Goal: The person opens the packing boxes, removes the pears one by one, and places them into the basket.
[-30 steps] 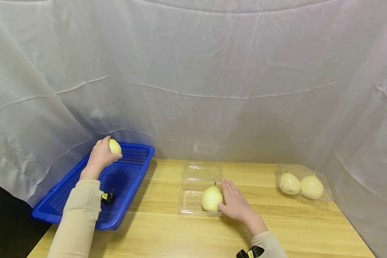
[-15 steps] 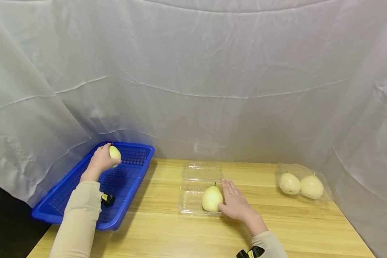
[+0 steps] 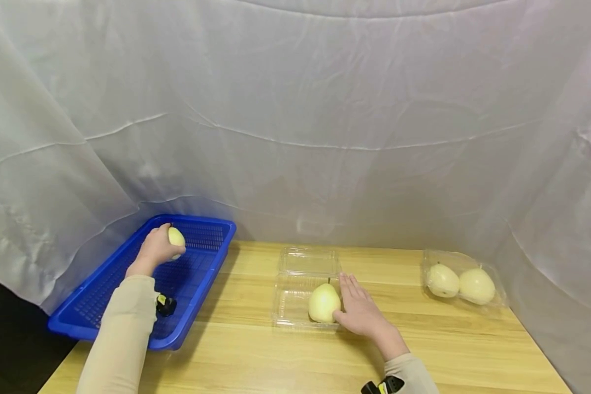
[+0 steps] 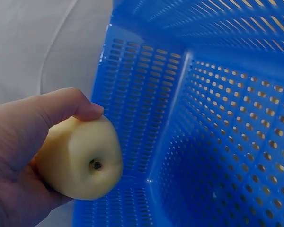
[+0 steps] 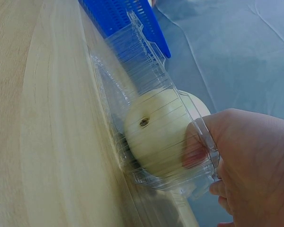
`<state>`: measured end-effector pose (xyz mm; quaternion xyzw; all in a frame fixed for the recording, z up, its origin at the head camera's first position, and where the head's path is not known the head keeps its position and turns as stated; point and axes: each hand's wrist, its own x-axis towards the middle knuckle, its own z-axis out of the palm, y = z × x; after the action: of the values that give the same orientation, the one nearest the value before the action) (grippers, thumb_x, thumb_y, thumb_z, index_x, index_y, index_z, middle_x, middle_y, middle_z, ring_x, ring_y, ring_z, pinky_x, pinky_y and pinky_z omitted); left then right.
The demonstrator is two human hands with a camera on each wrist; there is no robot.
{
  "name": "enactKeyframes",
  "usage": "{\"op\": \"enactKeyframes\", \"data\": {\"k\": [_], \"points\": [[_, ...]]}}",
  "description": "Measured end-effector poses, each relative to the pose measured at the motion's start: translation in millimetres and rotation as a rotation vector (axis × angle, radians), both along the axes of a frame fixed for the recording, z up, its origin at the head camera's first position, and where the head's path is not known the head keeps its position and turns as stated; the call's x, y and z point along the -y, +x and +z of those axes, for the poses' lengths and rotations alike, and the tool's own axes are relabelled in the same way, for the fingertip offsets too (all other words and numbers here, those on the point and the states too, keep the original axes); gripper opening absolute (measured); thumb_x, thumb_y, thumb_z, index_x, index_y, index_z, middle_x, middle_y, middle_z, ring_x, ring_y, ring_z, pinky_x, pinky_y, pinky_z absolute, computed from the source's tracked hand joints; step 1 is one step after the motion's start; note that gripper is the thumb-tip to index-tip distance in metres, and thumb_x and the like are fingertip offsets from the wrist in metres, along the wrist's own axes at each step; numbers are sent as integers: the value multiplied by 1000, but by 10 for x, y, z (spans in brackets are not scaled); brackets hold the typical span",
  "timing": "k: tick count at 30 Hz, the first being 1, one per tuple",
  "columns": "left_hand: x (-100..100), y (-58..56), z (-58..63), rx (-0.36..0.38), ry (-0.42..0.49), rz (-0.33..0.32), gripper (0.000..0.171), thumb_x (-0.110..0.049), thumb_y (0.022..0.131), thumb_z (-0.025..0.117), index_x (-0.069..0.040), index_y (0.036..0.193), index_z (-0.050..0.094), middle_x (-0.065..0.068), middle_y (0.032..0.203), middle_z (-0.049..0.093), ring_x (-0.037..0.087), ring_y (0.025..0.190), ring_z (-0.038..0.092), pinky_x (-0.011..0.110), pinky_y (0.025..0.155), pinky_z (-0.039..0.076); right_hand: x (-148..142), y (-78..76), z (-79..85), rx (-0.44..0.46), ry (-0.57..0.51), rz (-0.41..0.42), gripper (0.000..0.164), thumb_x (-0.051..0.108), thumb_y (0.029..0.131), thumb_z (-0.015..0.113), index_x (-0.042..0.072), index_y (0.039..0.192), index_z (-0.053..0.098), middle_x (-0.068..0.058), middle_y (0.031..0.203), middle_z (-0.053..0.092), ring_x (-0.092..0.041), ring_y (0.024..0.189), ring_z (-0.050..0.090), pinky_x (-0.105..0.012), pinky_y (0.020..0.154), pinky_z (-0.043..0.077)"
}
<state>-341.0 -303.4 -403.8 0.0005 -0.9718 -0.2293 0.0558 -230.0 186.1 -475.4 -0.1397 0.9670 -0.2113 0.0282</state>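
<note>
Over the far end of the blue plastic basket [image 3: 192, 273], my left hand [image 3: 154, 250] grips a pale yellow pear [image 3: 176, 241]. In the left wrist view the fingers wrap the pear [image 4: 87, 161] from the side, its dimpled end facing the camera. My right hand [image 3: 361, 312] holds the right side of an open clear plastic clamshell box [image 3: 290, 312]. Its thumb hooks over the rim beside a second pear [image 3: 324, 303], while the other fingers lie outside the wall. That pear sits in the right half of the box [image 5: 132, 52], stem up.
A clear box [image 3: 497, 298] containing two pears [image 3: 476, 285] lies at the table's right rear. The clamshell's lid [image 3: 309, 261] is folded back toward the grey curtain [image 3: 325, 109]. The basket overhangs the left edge of the wooden table [image 3: 256, 361].
My left hand has lowered the pear a little, down toward the inside of the basket. The right hand and the clamshell box have stayed in place.
</note>
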Motion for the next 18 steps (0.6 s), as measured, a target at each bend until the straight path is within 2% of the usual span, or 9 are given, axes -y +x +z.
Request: {"op": "enactKeyframes", "data": {"k": [6, 13, 18], "points": [[-18, 10, -40, 20, -2, -3, 90, -23, 79, 69, 17, 145, 23, 45, 130, 40, 53, 107, 50, 58, 80, 50, 7, -5, 1, 2, -4, -3, 88, 28, 85, 55, -4, 154, 11, -20, 162, 12, -39, 151, 9, -59, 120, 17], [23, 7, -123, 21, -8, 11, 88, -21, 77, 71, 20, 141, 27, 46, 126, 43, 54, 107, 50, 59, 86, 48, 9, -7, -11, -6, -9, -3, 87, 28, 84, 55, -4, 154, 12, -21, 162, 13, -40, 151, 11, -60, 120, 17], [45, 22, -161, 51, 8, 20, 88, -21, 77, 70, 20, 142, 26, 46, 127, 42, 54, 108, 50, 60, 87, 48, 9, -8, -9, 0, -12, -2, 88, 28, 85, 55, -4, 154, 11, -20, 162, 12, -40, 151, 10, -60, 120, 16]]}}
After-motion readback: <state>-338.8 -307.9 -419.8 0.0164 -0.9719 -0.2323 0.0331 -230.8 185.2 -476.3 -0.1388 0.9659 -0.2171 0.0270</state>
